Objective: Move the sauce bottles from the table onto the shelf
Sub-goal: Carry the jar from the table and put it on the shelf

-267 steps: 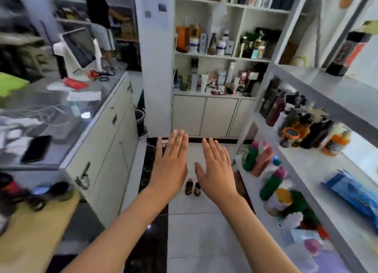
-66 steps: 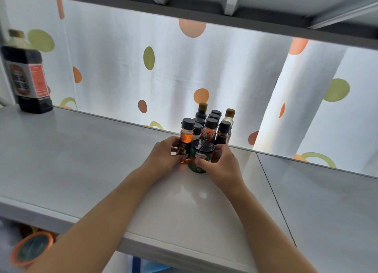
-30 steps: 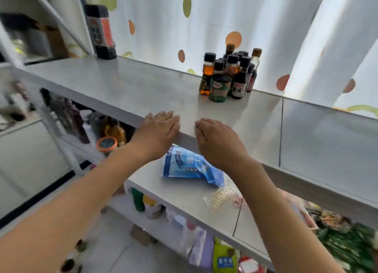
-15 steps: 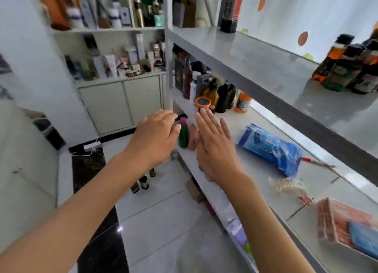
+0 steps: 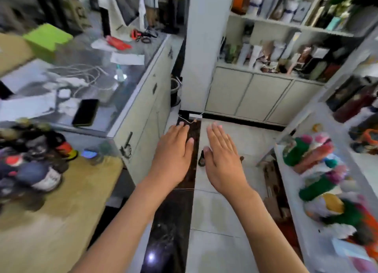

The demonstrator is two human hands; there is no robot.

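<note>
1. Both sets of fingers were straight and close together, holding nothing.
2. The left hand (image 5: 173, 152) and right hand (image 5: 222, 154) hovered palm-down over the floor, side by side.
3. The sauce bottles (image 5: 28, 160) stood crowded on the wooden table (image 5: 67, 207), well apart to the left.
4. Risk: reaching into so tight a cluster could topple neighbouring bottles, some near the table's edge.

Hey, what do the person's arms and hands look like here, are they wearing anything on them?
Both forearms are bare up to the frame's edge: no sleeves, gloves, watch or bracelets show. The left hand and right hand carry no visible rings. Fingernails look short and unpainted.
</note>
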